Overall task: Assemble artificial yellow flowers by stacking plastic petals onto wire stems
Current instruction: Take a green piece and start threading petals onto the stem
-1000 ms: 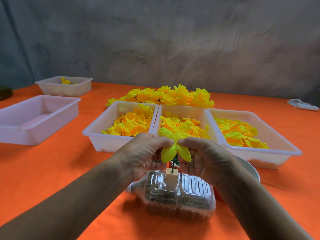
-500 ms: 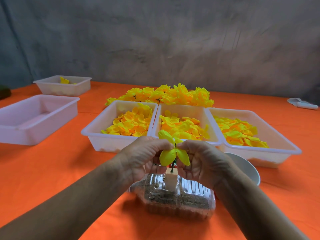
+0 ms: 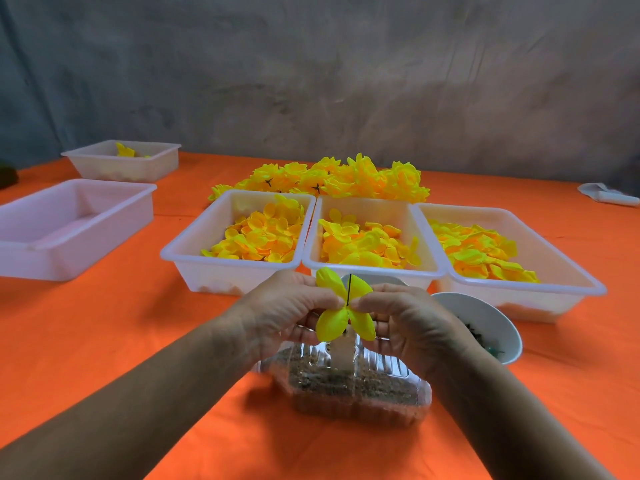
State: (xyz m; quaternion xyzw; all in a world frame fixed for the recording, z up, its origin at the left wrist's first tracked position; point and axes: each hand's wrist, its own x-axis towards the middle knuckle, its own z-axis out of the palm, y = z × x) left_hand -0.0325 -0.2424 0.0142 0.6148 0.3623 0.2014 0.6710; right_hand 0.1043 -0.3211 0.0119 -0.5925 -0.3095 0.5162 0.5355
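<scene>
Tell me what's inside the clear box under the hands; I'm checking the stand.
The clear box holds brown, sand-like grains, with a pale block standing upright. The hands hide its far side.

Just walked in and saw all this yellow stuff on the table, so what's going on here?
A person is building a fake flower. Both hands, left hand and right hand, pinch a yellow petal piece threaded on a thin dark wire stem, whose tip pokes out above it. The stem stands over a clear container. Behind are three petal trays and a pile of finished flowers.
</scene>
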